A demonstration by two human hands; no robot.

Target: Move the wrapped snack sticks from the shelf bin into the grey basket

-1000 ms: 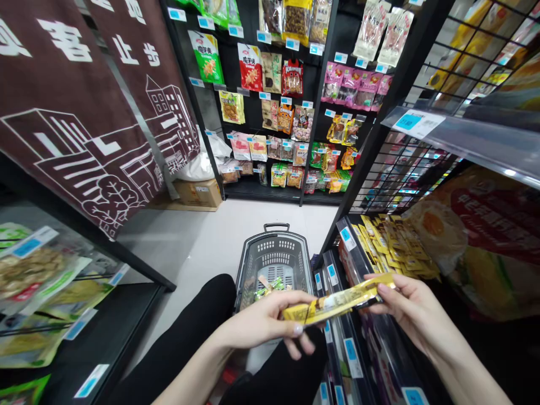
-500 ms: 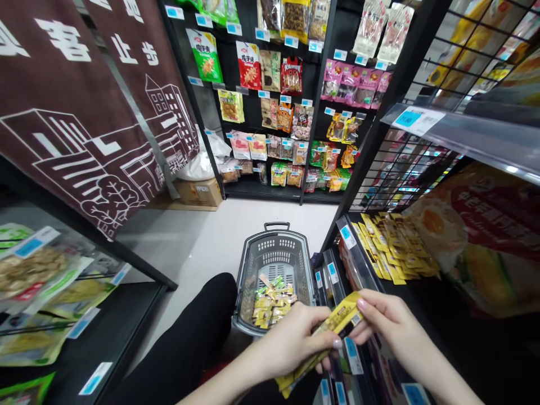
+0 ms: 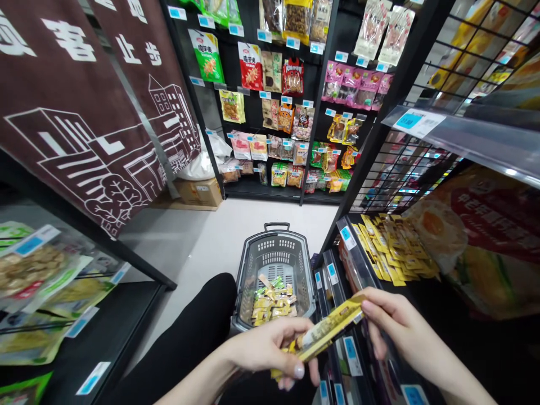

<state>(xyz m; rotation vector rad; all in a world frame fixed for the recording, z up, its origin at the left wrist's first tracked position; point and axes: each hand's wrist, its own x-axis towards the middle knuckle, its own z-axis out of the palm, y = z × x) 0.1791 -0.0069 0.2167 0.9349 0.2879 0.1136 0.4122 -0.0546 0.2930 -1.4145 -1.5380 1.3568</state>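
Several long yellow snack sachets [image 3: 327, 332] lie stacked between my two hands, above the right side of the basket. My left hand [image 3: 274, 346] is closed around their lower end, thumb on top. With thumb and fingers, my right hand [image 3: 390, 320] pinches their upper end. Below and ahead stands a grey shopping basket [image 3: 274, 247] on the floor, with yellow and green sachets [image 3: 274, 301] at its bottom. On the shelf to the right lies a pile of similar yellow sachets [image 3: 394, 247], beyond my right hand.
Shelves of hanging snack bags [image 3: 282, 115] stand ahead. A brown curtain [image 3: 97, 129] with white print hangs at the left, near a cardboard box [image 3: 198, 193]. Bagged goods [image 3: 37, 270] fill the left shelf. A clear shelf edge [image 3: 464, 132] juts out at right. My knee [image 3: 219, 292] is beside the basket.
My left hand has shifted left and slightly down along the yellow sachets, showing more of their length. My right hand still pinches the upper end, slightly farther right.
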